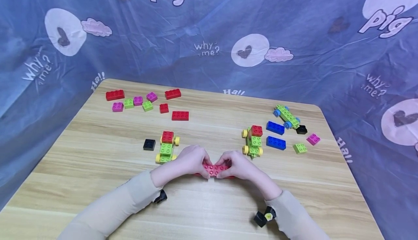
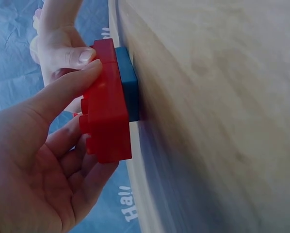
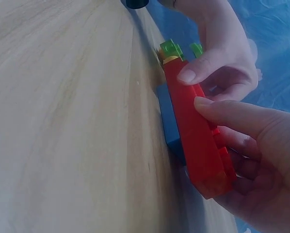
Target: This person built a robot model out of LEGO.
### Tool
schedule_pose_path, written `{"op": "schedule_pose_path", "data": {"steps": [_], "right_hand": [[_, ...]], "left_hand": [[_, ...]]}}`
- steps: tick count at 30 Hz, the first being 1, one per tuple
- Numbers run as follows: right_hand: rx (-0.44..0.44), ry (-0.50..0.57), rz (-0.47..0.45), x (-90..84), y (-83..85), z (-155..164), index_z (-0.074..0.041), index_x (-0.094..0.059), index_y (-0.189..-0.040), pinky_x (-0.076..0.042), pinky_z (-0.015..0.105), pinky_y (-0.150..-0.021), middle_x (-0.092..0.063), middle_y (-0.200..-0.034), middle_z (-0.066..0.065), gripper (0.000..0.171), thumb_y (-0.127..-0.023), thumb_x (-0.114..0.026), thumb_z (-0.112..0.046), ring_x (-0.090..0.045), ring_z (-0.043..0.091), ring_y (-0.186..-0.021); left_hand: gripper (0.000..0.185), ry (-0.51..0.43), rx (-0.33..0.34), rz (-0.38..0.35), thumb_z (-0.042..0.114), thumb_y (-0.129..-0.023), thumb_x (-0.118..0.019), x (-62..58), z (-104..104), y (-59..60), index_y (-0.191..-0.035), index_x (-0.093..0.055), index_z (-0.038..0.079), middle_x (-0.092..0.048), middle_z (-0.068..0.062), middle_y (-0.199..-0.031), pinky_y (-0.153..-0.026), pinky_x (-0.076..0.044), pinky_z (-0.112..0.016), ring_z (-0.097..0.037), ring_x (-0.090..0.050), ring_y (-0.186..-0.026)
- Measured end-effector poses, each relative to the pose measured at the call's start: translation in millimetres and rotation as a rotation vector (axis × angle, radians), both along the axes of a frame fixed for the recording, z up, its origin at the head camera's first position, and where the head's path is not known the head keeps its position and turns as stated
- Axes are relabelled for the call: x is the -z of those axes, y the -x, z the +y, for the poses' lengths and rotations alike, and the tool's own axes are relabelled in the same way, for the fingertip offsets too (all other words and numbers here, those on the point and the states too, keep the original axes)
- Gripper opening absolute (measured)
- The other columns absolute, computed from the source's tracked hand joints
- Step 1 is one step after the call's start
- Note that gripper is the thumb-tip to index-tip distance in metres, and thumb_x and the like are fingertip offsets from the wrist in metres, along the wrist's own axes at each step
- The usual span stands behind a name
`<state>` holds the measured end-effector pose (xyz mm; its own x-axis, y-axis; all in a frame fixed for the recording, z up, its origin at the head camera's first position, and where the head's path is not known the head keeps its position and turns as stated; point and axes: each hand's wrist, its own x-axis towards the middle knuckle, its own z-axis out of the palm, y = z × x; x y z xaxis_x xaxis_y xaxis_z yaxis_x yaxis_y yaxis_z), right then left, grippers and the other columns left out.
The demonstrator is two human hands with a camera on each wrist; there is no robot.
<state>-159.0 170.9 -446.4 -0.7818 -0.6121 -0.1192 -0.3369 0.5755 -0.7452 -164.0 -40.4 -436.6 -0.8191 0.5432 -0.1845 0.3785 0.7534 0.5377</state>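
With both my left hand (image 1: pixel 192 159) and right hand (image 1: pixel 237 164) pinched around the red brick (image 1: pixel 214 169) at lower centre of the table (image 1: pixel 209 203), I judge it seated on the blue brick (image 2: pixel 127 82) beneath, with loose bricks left unused at upper left and right.

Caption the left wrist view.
Left hand and right hand grip a red brick on a blue brick.

Layout of bricks on the worktop (image 1: pixel 209 211), seen from the head view.
Both hands, the left hand (image 1: pixel 192 160) and the right hand (image 1: pixel 236 164), meet at the near centre on a brick stack (image 1: pixel 214 170); one wheeled model (image 1: pixel 167 146) stands behind-left, another wheeled model (image 1: pixel 253 141) behind-right; a scatter of loose bricks (image 1: pixel 147 102) lies far left.
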Motion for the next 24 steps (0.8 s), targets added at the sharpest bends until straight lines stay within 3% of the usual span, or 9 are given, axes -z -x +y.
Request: {"op": "schedule_pose_path", "data": {"steps": [24], "right_hand": [[0.014,-0.016,-0.048,-3.3,1.1,-2.4,-0.009,-0.075,-0.09,-0.046,0.02,-0.068,-0.069,-0.085,-0.005,0.026,-0.07,-0.087,-0.019,-0.054,0.004,-0.075]], "left_hand": [[0.031,0.02,-0.005,0.024,0.035,-0.058,-0.093,-2.0,1.2,-2.5,-0.085,-0.08,0.026,-0.073,0.011,-0.081,-0.064,-0.044,-0.026,-0.007,-0.057,-0.071]]}}
